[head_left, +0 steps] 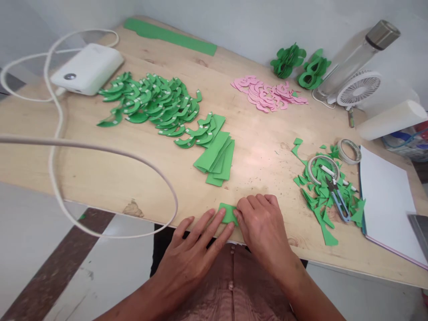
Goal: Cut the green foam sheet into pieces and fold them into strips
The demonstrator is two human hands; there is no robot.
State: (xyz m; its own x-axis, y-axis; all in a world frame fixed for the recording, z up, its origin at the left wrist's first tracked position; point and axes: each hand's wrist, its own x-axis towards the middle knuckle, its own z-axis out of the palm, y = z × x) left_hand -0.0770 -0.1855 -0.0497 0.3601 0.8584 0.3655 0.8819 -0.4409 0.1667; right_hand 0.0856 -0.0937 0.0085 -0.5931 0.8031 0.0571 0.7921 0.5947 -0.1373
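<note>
A small green piece of paper point(228, 213) lies at the table's front edge, between my two hands. My left hand point(195, 249) has its fingers stretched out and apart, with fingertips pressing the paper's left and lower side. My right hand point(264, 227) is curled, its thumb and bent fingers closed on the paper's right end. Just beyond lie several folded green paper strips point(217, 154), loosely overlapped. Next to them spreads a heap of curved green cutouts point(160, 102) bearing small white marks.
Green scraps point(321, 196) hold snips point(339, 200), a pen and a tape roll point(323, 169). Pink cutouts point(267, 93), green paper shapes point(287, 61), a bottle point(347, 62) and a fan point(359, 88) stand behind. A white cable point(55, 111) loops left by a white device point(88, 69).
</note>
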